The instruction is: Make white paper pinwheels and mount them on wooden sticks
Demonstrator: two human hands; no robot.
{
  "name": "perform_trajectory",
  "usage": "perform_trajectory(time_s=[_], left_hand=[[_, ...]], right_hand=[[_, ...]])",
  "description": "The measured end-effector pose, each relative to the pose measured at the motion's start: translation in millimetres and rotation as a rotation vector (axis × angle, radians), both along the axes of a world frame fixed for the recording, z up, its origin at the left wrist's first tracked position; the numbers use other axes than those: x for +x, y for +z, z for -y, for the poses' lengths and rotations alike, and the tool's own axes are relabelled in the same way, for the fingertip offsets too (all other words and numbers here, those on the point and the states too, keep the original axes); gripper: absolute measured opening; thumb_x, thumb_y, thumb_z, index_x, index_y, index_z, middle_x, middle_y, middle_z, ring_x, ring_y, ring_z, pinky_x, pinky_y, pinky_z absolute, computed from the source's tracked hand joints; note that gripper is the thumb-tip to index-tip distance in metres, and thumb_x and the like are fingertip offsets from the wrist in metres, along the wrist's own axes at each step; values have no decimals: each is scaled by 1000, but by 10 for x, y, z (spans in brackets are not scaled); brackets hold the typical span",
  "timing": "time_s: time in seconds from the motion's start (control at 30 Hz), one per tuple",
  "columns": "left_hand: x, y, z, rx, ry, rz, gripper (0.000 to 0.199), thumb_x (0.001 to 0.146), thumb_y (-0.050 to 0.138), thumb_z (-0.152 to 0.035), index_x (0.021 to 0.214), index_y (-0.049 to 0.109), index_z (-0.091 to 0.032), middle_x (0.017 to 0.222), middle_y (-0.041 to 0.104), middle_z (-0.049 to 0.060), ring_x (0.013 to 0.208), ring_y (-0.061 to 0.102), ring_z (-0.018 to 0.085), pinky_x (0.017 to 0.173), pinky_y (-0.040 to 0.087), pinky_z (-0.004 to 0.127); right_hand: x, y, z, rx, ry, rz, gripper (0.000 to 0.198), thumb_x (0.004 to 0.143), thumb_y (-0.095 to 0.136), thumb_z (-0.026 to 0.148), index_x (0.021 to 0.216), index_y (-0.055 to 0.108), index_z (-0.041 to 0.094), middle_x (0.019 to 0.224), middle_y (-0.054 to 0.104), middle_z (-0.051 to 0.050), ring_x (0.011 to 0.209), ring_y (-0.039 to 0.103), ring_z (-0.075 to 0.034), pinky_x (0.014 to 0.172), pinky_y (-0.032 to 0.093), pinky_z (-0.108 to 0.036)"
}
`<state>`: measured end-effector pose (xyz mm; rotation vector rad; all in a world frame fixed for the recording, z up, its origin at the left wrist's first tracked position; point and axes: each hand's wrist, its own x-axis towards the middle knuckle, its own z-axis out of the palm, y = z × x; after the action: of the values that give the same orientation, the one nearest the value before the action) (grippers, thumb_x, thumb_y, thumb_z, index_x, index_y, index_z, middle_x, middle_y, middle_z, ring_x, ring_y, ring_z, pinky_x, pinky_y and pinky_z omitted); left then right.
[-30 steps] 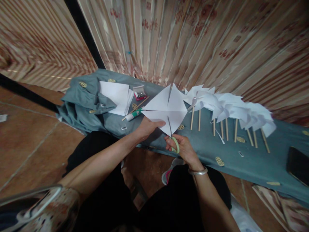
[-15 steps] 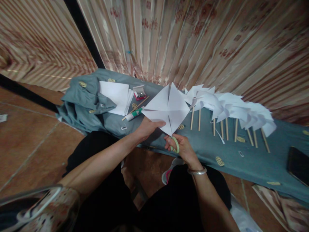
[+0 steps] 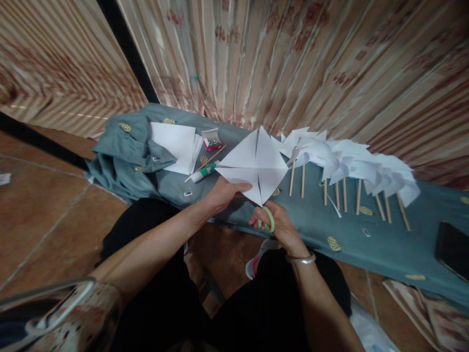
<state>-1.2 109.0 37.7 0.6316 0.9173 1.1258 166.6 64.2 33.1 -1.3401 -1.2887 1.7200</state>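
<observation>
A white square sheet of paper (image 3: 252, 164), turned like a diamond and creased, has slits running in from its corners. My left hand (image 3: 224, 193) pinches its lower left edge, thumb on top. Just below the lowest corner, my right hand (image 3: 271, 222) grips scissors (image 3: 270, 220) by their pale green handles; the blades are mostly hidden by the hand and paper. To the right of the sheet lies a row of white paper pinwheels (image 3: 348, 161) on wooden sticks.
On the grey-green cloth (image 3: 311, 230) lie a stack of white paper (image 3: 174, 144), an open box of small metal pins (image 3: 212, 142), a glue stick (image 3: 205, 172) and a loose wooden stick (image 3: 216, 155). A dark phone (image 3: 453, 249) rests at the far right. A curtain (image 3: 234, 63) hangs behind.
My right hand and the scissors have shifted very slightly down and right at the paper's lowest corner. The slit there looks a little wider. My left hand keeps its hold.
</observation>
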Motion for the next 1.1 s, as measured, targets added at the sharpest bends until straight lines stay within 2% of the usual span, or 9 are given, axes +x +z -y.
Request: perform_trajectory(time_s=[0.23,0.57,1.1], left_hand=[[21,-6,26,11,-22,-15,36,50,82,-18,82,66,-12,81,70,4,73,62,17,71,48,31],[24,-14,17,24,-4,-15,35,49,82,-17,81,67,-13,81,70,3,74,62,17,75,49,32],[23,-22,26,61,-27,-31,35,51,81,-20,81,67,-13,81,69,4,75,61,17,71,48,31]], right_hand=[[-4,16,-10,49,-15,57,52,63,74,67,78,63,19,59,66,-2,49,54,-12,48,41,-25],[-11,8,-18,37,-30,62,51,61,76,66,76,62,19,59,67,-2,49,55,-12,48,42,-24],[-15,6,-14,55,-11,93,49,64,73,67,70,64,20,59,67,-3,47,52,-11,46,40,-24]])
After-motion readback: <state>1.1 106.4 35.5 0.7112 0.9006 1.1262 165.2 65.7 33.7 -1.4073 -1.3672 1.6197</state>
